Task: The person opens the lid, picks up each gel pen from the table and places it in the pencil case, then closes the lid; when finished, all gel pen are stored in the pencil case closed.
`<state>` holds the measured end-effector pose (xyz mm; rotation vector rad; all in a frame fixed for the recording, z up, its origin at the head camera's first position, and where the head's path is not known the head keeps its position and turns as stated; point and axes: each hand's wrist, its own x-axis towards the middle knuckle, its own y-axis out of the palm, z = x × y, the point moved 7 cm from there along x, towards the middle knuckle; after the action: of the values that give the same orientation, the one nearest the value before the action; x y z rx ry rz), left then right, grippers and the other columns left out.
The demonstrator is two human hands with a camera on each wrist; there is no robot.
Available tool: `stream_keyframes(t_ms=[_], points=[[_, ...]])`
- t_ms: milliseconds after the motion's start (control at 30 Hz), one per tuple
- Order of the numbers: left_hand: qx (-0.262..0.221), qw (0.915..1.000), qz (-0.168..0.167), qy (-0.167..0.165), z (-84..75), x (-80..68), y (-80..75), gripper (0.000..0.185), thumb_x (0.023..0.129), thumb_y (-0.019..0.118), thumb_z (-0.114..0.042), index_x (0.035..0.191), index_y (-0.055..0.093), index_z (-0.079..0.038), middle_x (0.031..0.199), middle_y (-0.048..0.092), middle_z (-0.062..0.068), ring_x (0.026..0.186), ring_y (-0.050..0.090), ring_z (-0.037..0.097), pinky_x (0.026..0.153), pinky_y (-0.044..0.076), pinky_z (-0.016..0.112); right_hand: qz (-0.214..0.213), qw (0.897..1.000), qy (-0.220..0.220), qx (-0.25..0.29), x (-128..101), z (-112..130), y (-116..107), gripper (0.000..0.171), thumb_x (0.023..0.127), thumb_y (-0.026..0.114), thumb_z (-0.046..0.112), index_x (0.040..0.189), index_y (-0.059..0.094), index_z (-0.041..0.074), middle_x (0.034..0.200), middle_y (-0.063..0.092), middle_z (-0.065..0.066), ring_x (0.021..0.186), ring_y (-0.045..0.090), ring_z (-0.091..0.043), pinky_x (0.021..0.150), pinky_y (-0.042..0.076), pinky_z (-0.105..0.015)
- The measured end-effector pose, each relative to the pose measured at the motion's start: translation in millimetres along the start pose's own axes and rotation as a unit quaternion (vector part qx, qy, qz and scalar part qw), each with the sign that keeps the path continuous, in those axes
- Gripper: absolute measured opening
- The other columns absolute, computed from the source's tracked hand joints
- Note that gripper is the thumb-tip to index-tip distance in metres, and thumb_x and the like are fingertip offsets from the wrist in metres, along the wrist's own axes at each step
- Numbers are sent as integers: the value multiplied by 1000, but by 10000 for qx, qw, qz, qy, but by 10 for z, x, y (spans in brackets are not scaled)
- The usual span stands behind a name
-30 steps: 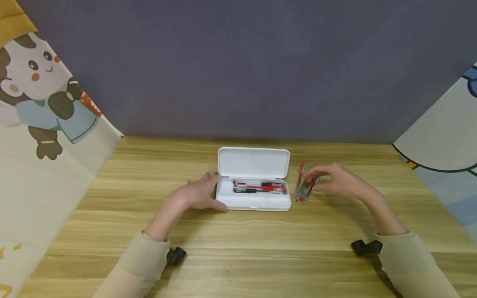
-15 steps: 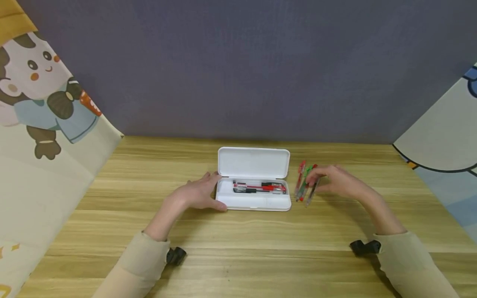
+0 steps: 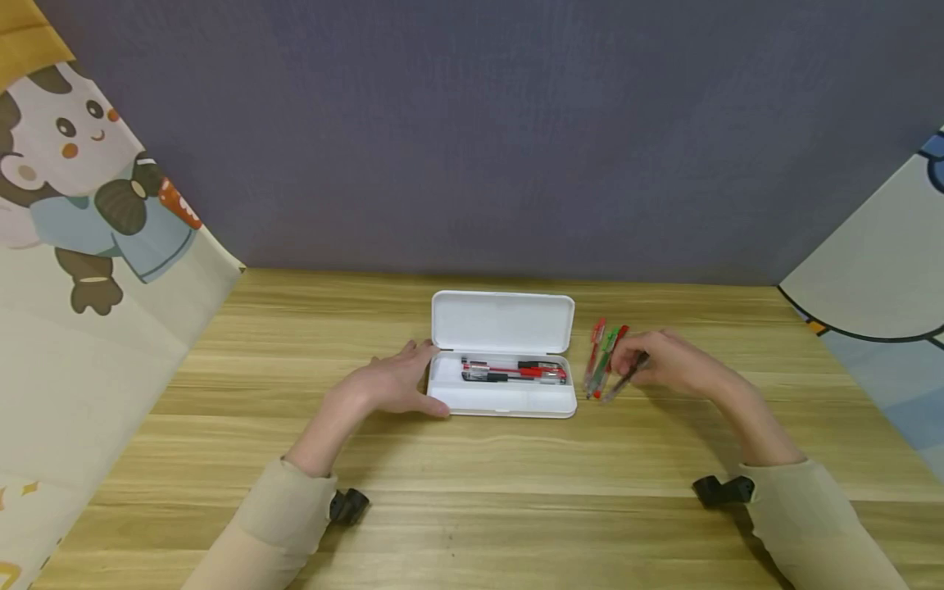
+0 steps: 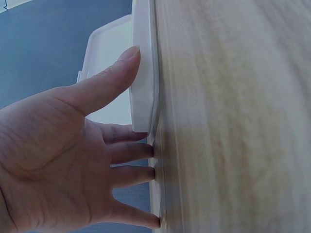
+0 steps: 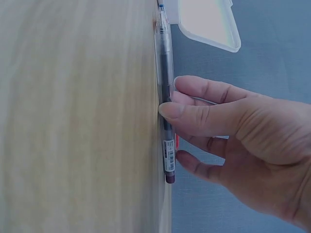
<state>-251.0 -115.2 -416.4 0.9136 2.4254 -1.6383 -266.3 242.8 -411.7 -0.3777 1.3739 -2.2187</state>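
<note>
An open white pencil case point(image 3: 501, 401) lies mid-table with its lid point(image 3: 501, 321) raised and several red and black pens point(image 3: 516, 371) inside. My left hand point(image 3: 422, 378) rests flat at the case's left end. In the left wrist view its thumb point(image 4: 114, 73) presses the case wall point(image 4: 144, 104) and the fingertips touch the table. Right of the case lie loose red and green pens point(image 3: 601, 354). My right hand point(image 3: 628, 365) pinches a clear dark-ink pen point(image 3: 623, 385) against the table. In the right wrist view, thumb and fingers point(image 5: 167, 110) grip that pen point(image 5: 164, 63).
The wooden table point(image 3: 472, 492) is enclosed by a grey back wall point(image 3: 472, 139) and cartoon-printed side panels point(image 3: 88, 270) left and right. A small black object sits beside each sleeve point(image 3: 347, 506), point(image 3: 723, 489). The case lid point(image 5: 209, 22) shows beyond the pen tip.
My right hand set down the bunch of loose pens beside the case, and it now pinches only the dark pen, which has tilted. The left hand and the case have stayed put.
</note>
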Motion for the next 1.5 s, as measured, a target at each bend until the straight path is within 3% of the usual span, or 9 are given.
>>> stream_keyframes(t_ms=[367, 667, 800, 1033, 1267, 1500], points=[[-9, 10000, -2, 9, -5, -9, -5, 106, 88, 78, -50, 165, 18, -8, 173, 13, 17, 162, 11, 39, 122, 12, 78, 353, 9993, 96, 62, -9, 7, 48, 27, 83, 79, -4, 88, 70, 21, 89, 67, 5, 83, 59, -11, 69, 50, -25], [1, 10000, 1, 3, -8, -19, -19, 107, 88, 78, -50, 165, 17, -7, 173, 12, 17, 161, 11, 39, 122, 12, 78, 568, 9977, -77, 356, -44, 67, 21, 29, 88, 70, -9, 93, 72, 20, 90, 65, 3, 81, 57, -11, 68, 50, -25], [-21, 10000, 9, -8, -7, -26, -24, 108, 88, 78, -50, 165, 17, -8, 173, 12, 17, 162, 10, 39, 122, 12, 77, 431, 9979, -197, 443, -48, 128, -49, 24, 92, 70, -3, 98, 72, 20, 93, 68, 0, 82, 59, -11, 69, 52, -25], [-51, 10000, 16, 24, -8, -33, -15, 108, 88, 78, -50, 165, 17, -8, 173, 12, 18, 161, 10, 40, 122, 11, 77, -11, 9988, -375, 308, -45, 299, -169, 25, 90, 72, -3, 106, 71, 16, 98, 72, 0, 88, 67, -15, 71, 55, -26], [-73, 10000, 17, -4, -2, -28, -14, 108, 87, 78, -51, 165, 17, -8, 173, 12, 18, 161, 10, 40, 122, 11, 77, -298, 9968, -662, 325, 103, 556, -220, 25, 91, 72, -2, 110, 69, 14, 99, 74, -2, 89, 70, -14, 74, 58, -28], [-26, 10000, 29, 45, -3, -9, -6, 108, 88, 78, -50, 165, 17, -6, 173, 11, 20, 161, 10, 41, 121, 11, 78, -338, 9925, -384, 1110, 366, 819, -197, 23, 98, 65, 2, 120, 64, 9, 103, 71, -16, 82, 73, -28, 64, 64, -37]])
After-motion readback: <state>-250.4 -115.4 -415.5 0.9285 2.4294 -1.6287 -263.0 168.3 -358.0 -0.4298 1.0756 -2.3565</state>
